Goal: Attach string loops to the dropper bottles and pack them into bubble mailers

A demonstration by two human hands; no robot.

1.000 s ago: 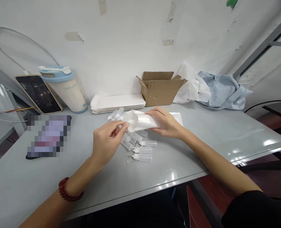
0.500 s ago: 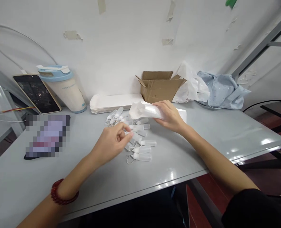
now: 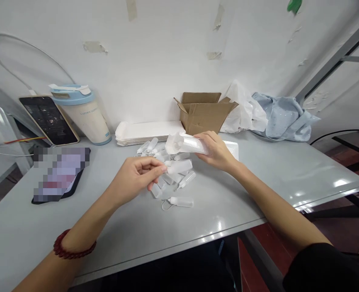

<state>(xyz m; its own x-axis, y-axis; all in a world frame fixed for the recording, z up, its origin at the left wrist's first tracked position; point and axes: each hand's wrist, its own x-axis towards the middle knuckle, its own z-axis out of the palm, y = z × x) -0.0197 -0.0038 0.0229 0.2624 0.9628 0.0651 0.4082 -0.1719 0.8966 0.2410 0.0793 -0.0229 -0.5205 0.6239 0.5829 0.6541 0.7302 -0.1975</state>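
Observation:
Between thumb and fingertips, my left hand (image 3: 135,176) pinches the tip end of a small translucent squeeze bottle (image 3: 181,166). The bottle lies nearly level above a pile of similar bottles (image 3: 152,144) with thin cords. One loose bottle (image 3: 182,201) rests apart at the near side of the pile. My right hand (image 3: 216,152) is closed around a slim white paper box (image 3: 172,145). The box's open end faces left, and shiny clear wrapping shows along it. Most of the box is hidden under the fingers; a white flat part shows behind the hand.
A stack of flat white boxes (image 3: 149,130) lies against the wall beside an open cardboard box (image 3: 202,115). Behind are a white plastic bag (image 3: 246,111) and a blue cloth bag (image 3: 284,117). At left stand a tumbler (image 3: 85,117) and a phone (image 3: 49,120); another phone-like item (image 3: 60,174) lies blurred.
My left hand has taken hold of a bottle and lifted it from the pile. Several bottles beneath have shifted. My right hand keeps the box in almost the same spot.

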